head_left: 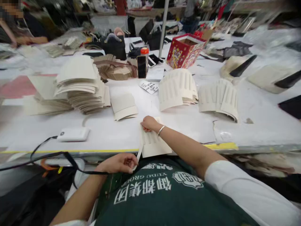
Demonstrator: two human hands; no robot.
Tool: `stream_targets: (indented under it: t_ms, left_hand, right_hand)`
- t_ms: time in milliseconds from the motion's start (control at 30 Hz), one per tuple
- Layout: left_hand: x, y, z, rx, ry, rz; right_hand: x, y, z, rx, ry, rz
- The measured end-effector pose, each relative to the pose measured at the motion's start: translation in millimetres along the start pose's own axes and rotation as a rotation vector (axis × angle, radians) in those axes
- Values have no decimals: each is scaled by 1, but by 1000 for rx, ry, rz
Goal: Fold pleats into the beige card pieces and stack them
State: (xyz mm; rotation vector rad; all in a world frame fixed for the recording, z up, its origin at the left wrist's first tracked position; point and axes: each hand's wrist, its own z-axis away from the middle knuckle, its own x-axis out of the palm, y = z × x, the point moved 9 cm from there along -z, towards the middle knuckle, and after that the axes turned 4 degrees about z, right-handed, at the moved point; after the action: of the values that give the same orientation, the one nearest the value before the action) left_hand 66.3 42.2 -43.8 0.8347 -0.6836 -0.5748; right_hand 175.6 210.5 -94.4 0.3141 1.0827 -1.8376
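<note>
My right hand [149, 123] rests with curled fingers on the top edge of a cream ribbed card piece [154, 145] that lies at the near edge of the white table [117, 131]. A silver bracelet sits on that wrist. My left hand [122, 162] is below the table edge, closed in a pinch on a thin white strip [138, 155] that runs up to the card's lower left corner. A green apron with white lettering [152, 188] covers my front.
Stacks of cream card [80, 84] stand at the left, with fanned ribbed pieces [177, 89] and another fan [219, 97] at the right. A white power bank [73, 134] with a black cable, a phone [141, 66], a red patterned box [184, 50] and a pole [164, 28]. Another person sits far left.
</note>
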Motion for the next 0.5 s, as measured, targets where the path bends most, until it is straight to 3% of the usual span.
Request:
stream_targets:
  t_ms: [67, 167, 233, 367, 433, 500]
  left_hand:
    - [19, 8, 17, -19, -141, 45]
    - [28, 20, 33, -22, -170, 20]
    - [15, 30, 34, 31, -30, -55]
    - [-34, 64, 29, 314, 473, -147]
    - [-41, 75, 18, 406, 599, -165]
    - [-35, 81, 0, 445, 626, -224]
  right_hand:
    - [-6, -2, 5, -31, 68, 50]
    - [-14, -8, 11, -59, 134, 94]
    - [-18, -13, 18, -65, 145, 95]
    - [-18, -34, 56, -254, 159, -113]
    - [-9, -45, 89, -438, 71, -273]
    - [6, -42, 126, -549, -108, -344]
